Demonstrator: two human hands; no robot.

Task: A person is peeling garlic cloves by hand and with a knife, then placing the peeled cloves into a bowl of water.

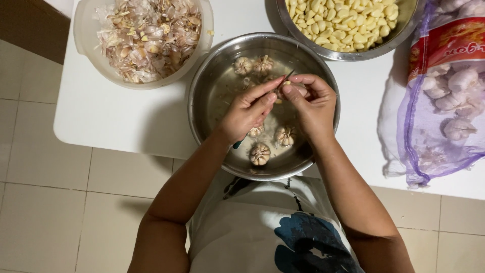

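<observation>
Nearest to you was your own white shirt with a dark blue print (pixel 298 237), and from it both bare forearms reached up over the pale tiled floor (pixel 45 202) to the edge of the white table (pixel 116 121).

Your hands met over the round, shiny steel bowl (pixel 202 96) that stood at the table's near edge. Your left hand (pixel 247 108) was closed around a small knife with a teal handle (pixel 238 144); the handle's end poked out below your palm, and the thin blade tip showed above your fingers, pointing away from you. Your right hand (pixel 313 103) was pinched shut on a small pale garlic clove (pixel 284 85), held between thumb and fingertips. The two hands touched at the fingertips, with the clove right between them and the blade tip just beside it, all of it hovering above the middle of the bowl.

Below your hands, on the bowl's floor, lay whole garlic heads (pixel 260 153), three near your wrists and two more at the far side beyond your fingers, among loose bits of skin.

Farther off, to the left, stood a translucent plastic bowl heaped with papery garlic skins (pixel 81 30). Straight beyond, a second steel bowl (pixel 399 35) held a heap of peeled yellowish cloves (pixel 343 20). At the far right lay a purple mesh sack with a red label (pixel 419 126), stuffed with unpeeled white garlic, resting on the table well apart from your hands.
</observation>
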